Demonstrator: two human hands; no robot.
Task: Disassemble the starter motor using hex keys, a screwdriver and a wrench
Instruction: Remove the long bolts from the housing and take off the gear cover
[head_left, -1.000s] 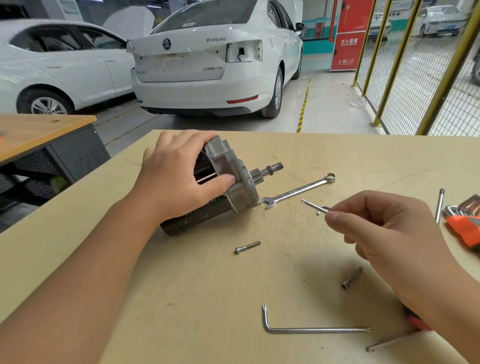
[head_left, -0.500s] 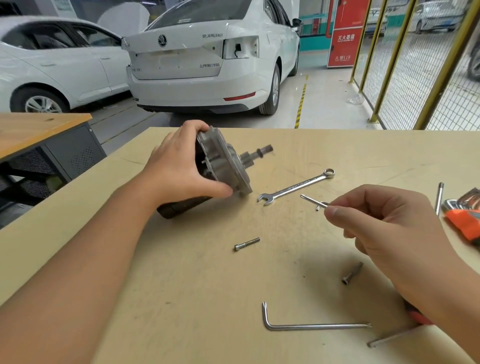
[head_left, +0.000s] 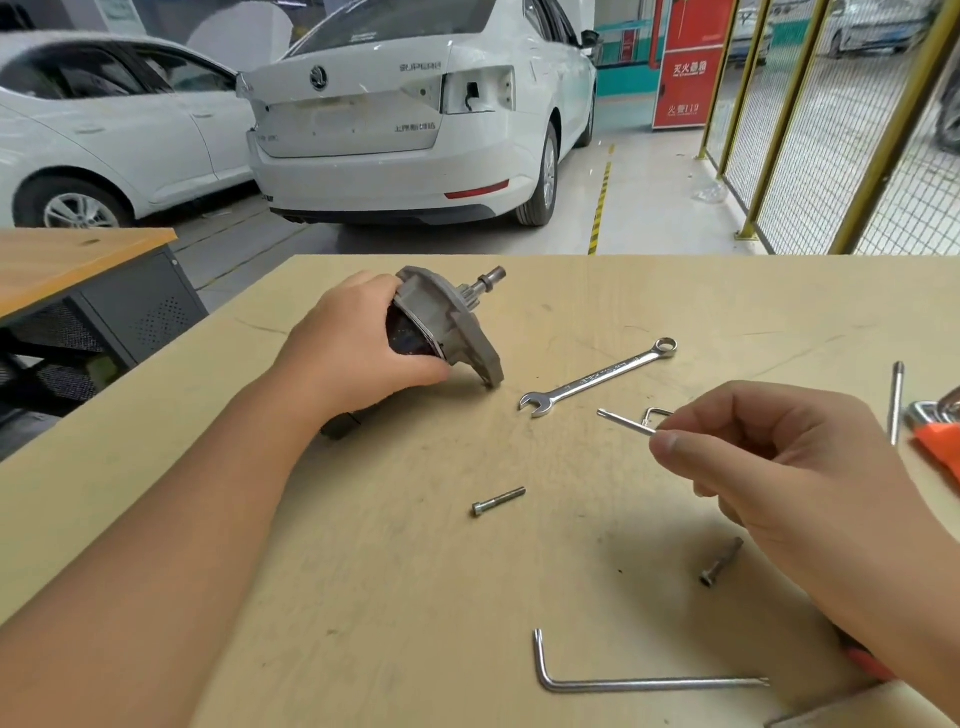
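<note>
Left hand (head_left: 358, 353) is wrapped around the starter motor (head_left: 447, 327), tipping it so the flange edge rests on the table (head_left: 363, 597) and the shaft points up and away. Right hand (head_left: 789, 467) pinches a small hex key (head_left: 626, 422) between thumb and fingers, off to the motor's right, not touching it. A wrench (head_left: 597, 384) lies between them, with a loose bolt (head_left: 497, 502) nearer the camera.

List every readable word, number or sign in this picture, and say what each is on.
"SUPERB": boot lid of the white car.
"119": red cabinet; the Chinese characters above it are too blurred to read.
Chinese badge on the boot lid: too small.
Wrench stamping: unreadable.
</note>
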